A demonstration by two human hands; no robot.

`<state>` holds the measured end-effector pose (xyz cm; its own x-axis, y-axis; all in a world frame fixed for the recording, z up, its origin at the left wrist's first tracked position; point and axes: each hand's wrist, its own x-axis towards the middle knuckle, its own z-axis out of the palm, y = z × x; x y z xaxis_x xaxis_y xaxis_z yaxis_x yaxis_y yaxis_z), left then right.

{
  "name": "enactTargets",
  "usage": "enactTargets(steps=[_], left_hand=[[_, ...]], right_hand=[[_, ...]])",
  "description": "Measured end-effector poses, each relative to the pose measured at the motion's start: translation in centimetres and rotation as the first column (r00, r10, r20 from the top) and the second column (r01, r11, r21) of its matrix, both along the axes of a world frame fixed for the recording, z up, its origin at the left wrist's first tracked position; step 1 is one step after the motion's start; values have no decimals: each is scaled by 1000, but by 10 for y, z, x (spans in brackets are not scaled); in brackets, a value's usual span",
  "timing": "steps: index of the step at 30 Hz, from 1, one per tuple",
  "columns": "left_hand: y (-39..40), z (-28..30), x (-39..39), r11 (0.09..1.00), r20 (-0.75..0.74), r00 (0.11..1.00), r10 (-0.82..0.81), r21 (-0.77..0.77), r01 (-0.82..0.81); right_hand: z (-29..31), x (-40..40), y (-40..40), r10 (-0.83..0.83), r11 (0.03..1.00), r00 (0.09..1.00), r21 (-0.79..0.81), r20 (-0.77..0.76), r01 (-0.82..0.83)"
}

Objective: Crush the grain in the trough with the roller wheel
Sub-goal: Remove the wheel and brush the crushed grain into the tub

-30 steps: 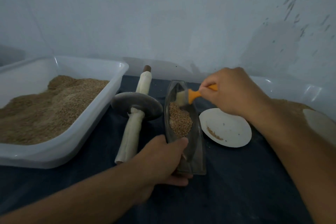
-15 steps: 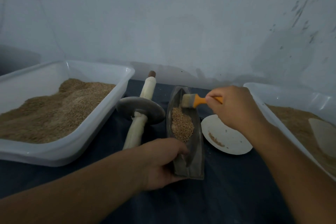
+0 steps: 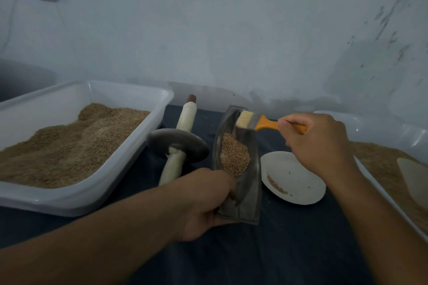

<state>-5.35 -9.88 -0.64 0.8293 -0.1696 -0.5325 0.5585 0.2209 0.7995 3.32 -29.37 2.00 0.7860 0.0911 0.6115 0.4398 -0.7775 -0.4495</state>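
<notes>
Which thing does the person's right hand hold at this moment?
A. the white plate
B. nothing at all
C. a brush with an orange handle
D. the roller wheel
C: the right hand grips the orange handle of the brush, whose bristles are at the far end of the trough, while the roller wheel lies untouched on the table.

Dark cloth-covered table (image 3: 289,250) carries two grain tubs (image 3: 129,169) — roller wheel (image 3: 177,143), trough (image 3: 251,194), white plate (image 3: 298,180).
</notes>
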Motion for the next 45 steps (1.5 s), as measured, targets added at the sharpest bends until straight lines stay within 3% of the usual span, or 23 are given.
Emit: enactTargets(steps=[7,8,11,14,21,28,34,41,45], left_hand=[[4,36,-8,989,108,986,-128,82,119],[10,41,-12,995,52,994,-98,30,97],[21,73,-17,975,139,971,-192,140,173],[47,107,-35,987,236,961,-147,105,125],[120,177,-58,951,313,948,-51,306,-50],[208,177,-65,772,310,948,74,584,-251],[275,142,-62,648,280,954,102,709,-278],[316,112,-42,464,307,950,60,834,-299],[325,104,-32,299,314,949,-23,908,-294]], right_hand=[[43,-15,0,-42,996,999,-71,27,44],[52,-18,1,-48,996,999,-76,24,50],[77,-25,7,-61,995,998,-75,3,61],[103,-33,23,0,998,1000,-60,-18,-1],[157,-28,93,113,989,993,-98,41,-109],[144,-5,192,294,955,956,-46,3,-294],[107,14,258,391,920,919,-4,-55,-392],[72,22,296,511,848,852,-97,-115,-522],[67,31,290,552,828,817,-7,-167,-561]])
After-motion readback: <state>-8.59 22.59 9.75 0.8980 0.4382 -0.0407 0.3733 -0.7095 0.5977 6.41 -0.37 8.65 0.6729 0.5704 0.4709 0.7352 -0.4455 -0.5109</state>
